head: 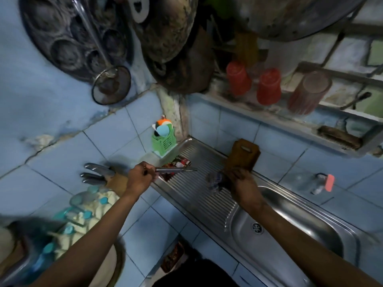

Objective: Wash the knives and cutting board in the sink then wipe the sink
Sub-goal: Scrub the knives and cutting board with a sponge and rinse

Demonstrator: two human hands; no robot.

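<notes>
My left hand (141, 177) grips a steel knife (176, 170) by its handle, the blade pointing right over the ribbed drainboard (199, 195). A brown wooden cutting board (243, 155) stands upright on the drainboard against the tiled wall. My right hand (241, 183) grips its lower edge together with a crumpled scrubber (214, 180). The steel sink basin (290, 222) with its drain (257, 227) lies to the right. A wooden knife block (116, 180) with three steel handles (94, 172) stands left of my left hand.
A green cutlery caddy (163, 139) sits in the corner, red packets (180, 162) beside it. A tap with a red handle (323, 183) juts from the right wall. Red cups (268, 87) line a shelf above. Pans hang overhead. Containers with blue lids (83, 208) crowd the left.
</notes>
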